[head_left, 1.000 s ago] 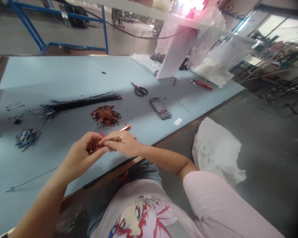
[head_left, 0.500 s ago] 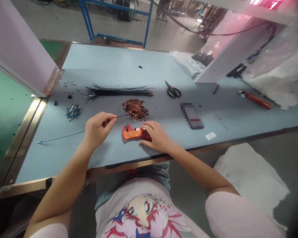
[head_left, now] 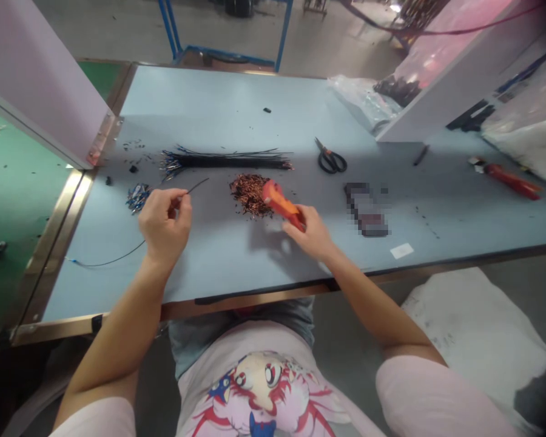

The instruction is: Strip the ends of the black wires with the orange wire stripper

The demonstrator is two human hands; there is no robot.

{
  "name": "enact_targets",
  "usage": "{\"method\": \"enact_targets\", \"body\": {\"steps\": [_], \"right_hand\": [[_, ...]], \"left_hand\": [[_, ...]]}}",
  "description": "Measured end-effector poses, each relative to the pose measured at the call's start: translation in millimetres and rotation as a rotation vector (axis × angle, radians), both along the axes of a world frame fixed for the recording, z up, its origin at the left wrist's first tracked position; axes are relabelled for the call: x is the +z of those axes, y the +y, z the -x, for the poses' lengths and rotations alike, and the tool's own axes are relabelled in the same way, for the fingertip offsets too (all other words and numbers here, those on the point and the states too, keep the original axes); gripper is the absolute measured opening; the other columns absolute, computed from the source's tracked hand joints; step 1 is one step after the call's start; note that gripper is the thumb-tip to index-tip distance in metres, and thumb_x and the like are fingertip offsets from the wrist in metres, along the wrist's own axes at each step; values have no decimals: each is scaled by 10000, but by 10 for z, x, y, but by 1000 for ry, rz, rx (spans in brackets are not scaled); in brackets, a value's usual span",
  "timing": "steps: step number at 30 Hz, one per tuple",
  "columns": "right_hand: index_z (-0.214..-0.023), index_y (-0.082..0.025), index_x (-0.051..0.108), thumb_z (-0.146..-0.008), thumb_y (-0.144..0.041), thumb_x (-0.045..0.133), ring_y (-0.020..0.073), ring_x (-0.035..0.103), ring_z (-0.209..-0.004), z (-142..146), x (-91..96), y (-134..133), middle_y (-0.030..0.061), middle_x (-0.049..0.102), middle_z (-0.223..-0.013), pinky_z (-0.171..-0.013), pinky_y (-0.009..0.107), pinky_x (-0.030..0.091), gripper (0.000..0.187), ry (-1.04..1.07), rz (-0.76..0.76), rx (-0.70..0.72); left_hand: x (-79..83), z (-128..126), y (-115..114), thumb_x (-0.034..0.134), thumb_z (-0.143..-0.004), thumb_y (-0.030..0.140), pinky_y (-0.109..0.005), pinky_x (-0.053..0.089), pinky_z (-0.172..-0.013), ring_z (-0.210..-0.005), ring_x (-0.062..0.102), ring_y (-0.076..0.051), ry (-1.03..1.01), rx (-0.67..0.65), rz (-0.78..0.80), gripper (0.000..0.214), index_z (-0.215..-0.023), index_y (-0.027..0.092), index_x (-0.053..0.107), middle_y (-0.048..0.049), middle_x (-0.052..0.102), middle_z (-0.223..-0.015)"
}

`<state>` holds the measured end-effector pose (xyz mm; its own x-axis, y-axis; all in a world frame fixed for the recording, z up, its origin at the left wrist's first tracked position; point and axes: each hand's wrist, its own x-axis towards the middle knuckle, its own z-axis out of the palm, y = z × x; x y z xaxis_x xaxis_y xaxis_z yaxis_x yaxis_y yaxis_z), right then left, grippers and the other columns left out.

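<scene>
Behind the orange tool (head_left: 279, 203), copper scraps (head_left: 248, 193) lie partly hidden.

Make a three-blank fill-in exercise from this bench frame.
The left hand pinches a thin black ____.
The right hand holds an ____ tool by the copper scraps.
The black-handled ____ lie on the table, right of the wire bundle.
Missing: wire; orange; scissors.

Thin black wire (head_left: 195, 187): straight, pinched at one end, with its free length projecting up-right from the grip. Orange-red hand tool (head_left: 279, 203): gripped by its handle, head angled up-left beyond the grip.
</scene>
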<state>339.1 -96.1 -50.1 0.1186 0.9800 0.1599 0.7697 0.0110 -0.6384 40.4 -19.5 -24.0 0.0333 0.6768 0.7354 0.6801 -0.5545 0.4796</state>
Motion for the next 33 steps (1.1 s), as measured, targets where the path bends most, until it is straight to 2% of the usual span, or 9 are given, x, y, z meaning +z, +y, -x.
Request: {"method": "enact_targets", "body": {"steps": [2, 5, 7, 10, 16, 20, 23, 28, 33], "right_hand": [[-1119, -153, 570, -751, -491, 684, 271, 583, -910, -100, 142, 32, 124, 614, -1029, -837, 450, 469, 512, 204, 124, -51], [-998, -184, 592, -730, -427, 692, 204, 577, -749, -141, 293, 74, 61, 613, -886, -692, 372, 488, 376, 612, 340, 113], [-978, -176, 609, -713, -350, 709, 203, 608, -786, -90, 312, 117, 65, 637, -899, -701, 354, 508, 332, 841, 417, 253], [-1093, -169, 607, -709, -272, 737, 221, 648, -932, 40, 254, 231, 82, 673, -997, -822, 376, 538, 418, 1026, 431, 333], [-1215, -192, 592, -761, -217, 720, 229, 620, -1105, 97, 159, 396, 93, 665, -1167, -932, 383, 517, 473, 1070, 406, 461], [-1098, -181, 641, -709, -187, 758, 211, 667, -976, 70, 102, 284, 57, 682, -1014, -900, 380, 531, 406, 1227, 550, 420], [-1036, -159, 647, -728, -271, 778, 188, 672, -822, 149, 62, 164, 36, 655, -905, -813, 390, 558, 352, 1391, 679, 320], [-1001, -141, 630, -737, -351, 807, 161, 647, -745, 317, 59, 36, 26, 627, -848, -748, 373, 568, 381, 1451, 854, 306], [-998, -141, 616, -734, -354, 821, 139, 634, -723, 353, 85, -34, 12, 615, -848, -727, 353, 573, 397, 1443, 893, 305]], "left_hand": [[-9, 2, 15, 590, -864, 182, -292, 399, -620, -611, 490, -137, 19, -24, 9, 77, -880, 232, 647, 0, 568, -694], [-67, -76, -14, 589, -841, 162, -283, 390, -614, -605, 494, -131, 67, -70, 33, 72, -818, 214, 632, 4, 563, -677], [-124, -157, -62, 584, -822, 147, -264, 388, -613, -599, 493, -118, 108, -78, 76, 70, -787, 194, 621, 7, 569, -678], [-191, -259, -133, 596, -813, 137, -237, 376, -611, -617, 516, -103, 165, -38, 107, 69, -803, 183, 646, 5, 622, -720], [-87, -388, -154, 589, -848, 163, -222, 383, -616, -618, 544, -89, 120, -32, 189, 107, -878, 194, 687, 16, 661, -743], [4, -526, -135, 592, -797, 140, -224, 397, -613, -600, 516, -86, 58, -94, 272, 70, -799, 174, 653, 14, 654, -739], [-44, -568, -137, 595, -840, 172, -219, 384, -589, -592, 491, -79, -17, -112, 241, 91, -862, 185, 683, 14, 656, -752], [-161, -466, -129, 598, -855, 169, -211, 403, -588, -582, 496, -75, -36, -178, 177, 79, -858, 184, 675, 25, 613, -693], [-186, -440, -112, 595, -836, 142, -207, 397, -551, -544, 478, -69, -10, -276, 191, 67, -822, 186, 644, 29, 617, -693]]}}
